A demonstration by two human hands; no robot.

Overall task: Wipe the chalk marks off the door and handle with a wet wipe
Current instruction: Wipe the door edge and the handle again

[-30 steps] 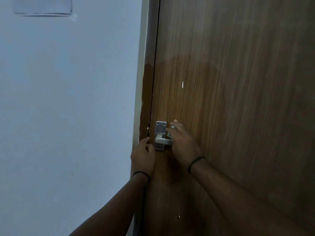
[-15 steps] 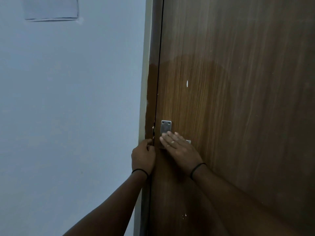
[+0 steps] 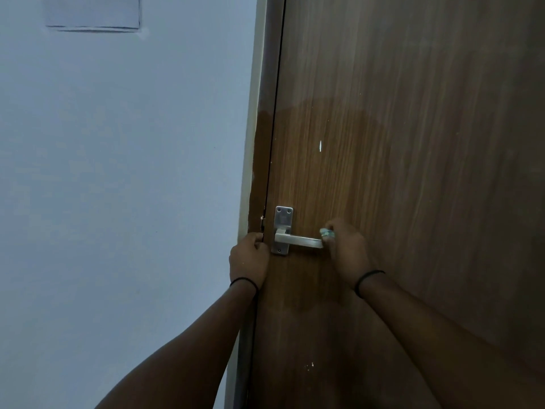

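A brown wooden door (image 3: 413,143) fills the right half of the view, darker and damp-looking around the handle. A silver lever handle (image 3: 298,241) on a metal plate (image 3: 283,219) sits near the door's left edge. My right hand (image 3: 346,250) is closed around a bunched wet wipe (image 3: 326,232), pressed at the free end of the lever. My left hand (image 3: 249,256) grips the door's edge beside the plate. A small white mark (image 3: 320,146) shows above the handle, and white specks (image 3: 309,366) lie low on the door.
A pale blue wall (image 3: 118,187) takes up the left half, with a flat rectangular panel (image 3: 93,11) high up. The door frame (image 3: 253,128) runs between wall and door.
My right hand has slid right along the lever, from over the plate to the lever's tip, uncovering the whole handle. My left hand has stayed on the door's edge.
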